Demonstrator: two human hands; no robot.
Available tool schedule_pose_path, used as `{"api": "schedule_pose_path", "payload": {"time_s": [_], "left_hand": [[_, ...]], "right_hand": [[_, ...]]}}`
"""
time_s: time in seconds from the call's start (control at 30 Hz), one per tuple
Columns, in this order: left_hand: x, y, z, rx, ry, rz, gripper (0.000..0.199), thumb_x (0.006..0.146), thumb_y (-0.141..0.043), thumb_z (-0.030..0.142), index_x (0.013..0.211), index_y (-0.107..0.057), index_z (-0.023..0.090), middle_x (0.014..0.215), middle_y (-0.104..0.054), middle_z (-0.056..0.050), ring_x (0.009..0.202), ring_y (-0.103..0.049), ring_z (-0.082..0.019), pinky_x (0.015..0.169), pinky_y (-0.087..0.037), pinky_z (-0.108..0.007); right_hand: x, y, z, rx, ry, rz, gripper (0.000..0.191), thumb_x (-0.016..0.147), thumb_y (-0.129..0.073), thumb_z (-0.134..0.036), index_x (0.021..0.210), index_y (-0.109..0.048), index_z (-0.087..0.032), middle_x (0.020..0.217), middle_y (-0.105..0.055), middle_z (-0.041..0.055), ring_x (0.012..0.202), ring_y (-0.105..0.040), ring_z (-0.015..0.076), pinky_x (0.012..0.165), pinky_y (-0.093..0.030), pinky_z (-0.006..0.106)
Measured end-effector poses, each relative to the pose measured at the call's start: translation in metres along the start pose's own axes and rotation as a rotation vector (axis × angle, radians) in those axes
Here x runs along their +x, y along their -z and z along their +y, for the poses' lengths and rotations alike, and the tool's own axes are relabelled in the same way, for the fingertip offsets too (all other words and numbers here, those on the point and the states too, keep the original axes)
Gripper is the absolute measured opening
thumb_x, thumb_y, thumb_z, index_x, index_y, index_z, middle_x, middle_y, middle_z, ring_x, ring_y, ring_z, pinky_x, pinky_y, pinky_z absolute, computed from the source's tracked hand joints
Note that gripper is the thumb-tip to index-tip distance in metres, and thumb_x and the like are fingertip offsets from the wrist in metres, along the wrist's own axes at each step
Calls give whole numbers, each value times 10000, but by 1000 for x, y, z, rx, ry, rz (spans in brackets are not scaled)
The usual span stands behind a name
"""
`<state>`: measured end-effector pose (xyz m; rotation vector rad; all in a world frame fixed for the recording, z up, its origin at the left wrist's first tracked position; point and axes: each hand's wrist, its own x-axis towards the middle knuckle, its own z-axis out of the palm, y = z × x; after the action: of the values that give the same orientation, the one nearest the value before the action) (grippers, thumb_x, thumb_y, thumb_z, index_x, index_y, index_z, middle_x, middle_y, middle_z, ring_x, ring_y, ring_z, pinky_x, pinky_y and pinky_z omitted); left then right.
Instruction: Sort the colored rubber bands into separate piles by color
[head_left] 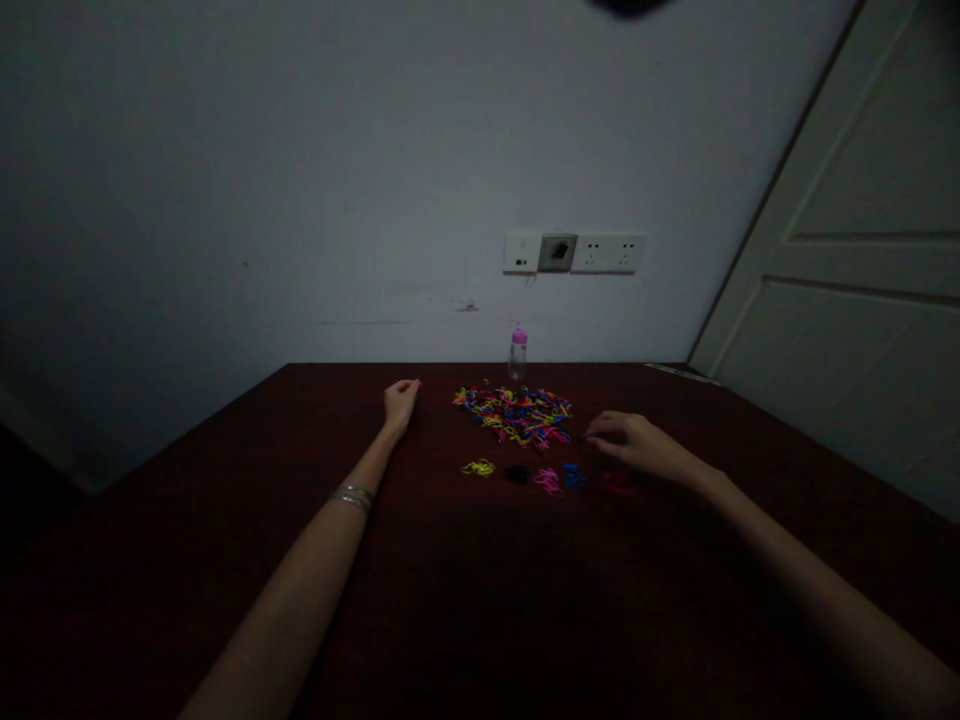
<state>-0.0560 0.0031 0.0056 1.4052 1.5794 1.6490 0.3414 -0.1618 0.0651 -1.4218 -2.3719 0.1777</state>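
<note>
Bottle behind heap of bands.

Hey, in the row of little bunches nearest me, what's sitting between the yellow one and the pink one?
A small black bunch lies between the yellow bunch and the pink bunch, seen in the head view.

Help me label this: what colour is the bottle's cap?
The cap is pink; the head view shows it.

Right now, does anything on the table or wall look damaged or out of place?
The wall has a dark scuff above and left of the bottle, odd against the pale surface. On the table, nothing clearly stands out.
</note>
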Motion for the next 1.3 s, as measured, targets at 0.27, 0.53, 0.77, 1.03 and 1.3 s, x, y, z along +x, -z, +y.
{"api": "schedule_pose_path", "payload": {"time_s": [0.27,0.53,0.77,1.03,1.3], "left_hand": [[-17,-19,32,189,-184,-498,230,600,-636,323,681,-689,115,586,-598,-21,563,-495,-119,557,-363,-226],[-49,-34,70,417,-429,-852,262,629,-658,329,810,-719,150,590,-574,-4,563,-480,-113,546,-339,-222],[-56,-40,58,550,-491,-845,266,721,-582,263,945,-699,179,777,-650,-42,681,-543,-145,589,-365,-221],[-62,-44,56,562,-490,-834,226,709,-591,234,897,-710,195,695,-631,-23,657,-547,-143,578,-365,-213],[-61,-44,54,582,-479,-801,186,712,-583,244,834,-716,199,775,-668,-32,697,-564,-149,598,-367,-217]], "right_hand": [[-3,-21,79,-211,-174,146,429,854,-386,-440,1033,-645,-149,1109,-618,134,1057,-541,257,949,-390,398],[-18,-55,111,-250,-370,208,466,865,-337,-474,1142,-591,-198,1251,-541,115,1192,-450,264,970,-358,448],[-18,-54,111,-265,-334,214,481,874,-324,-446,1126,-602,-145,1224,-558,149,1155,-492,261,969,-373,423],[-18,-52,109,-264,-324,199,495,879,-306,-441,1126,-602,-131,1217,-566,146,1167,-485,256,978,-371,408],[-20,-54,109,-270,-320,219,487,878,-316,-427,1130,-601,-124,1226,-557,151,1170,-477,265,979,-368,410]]}}
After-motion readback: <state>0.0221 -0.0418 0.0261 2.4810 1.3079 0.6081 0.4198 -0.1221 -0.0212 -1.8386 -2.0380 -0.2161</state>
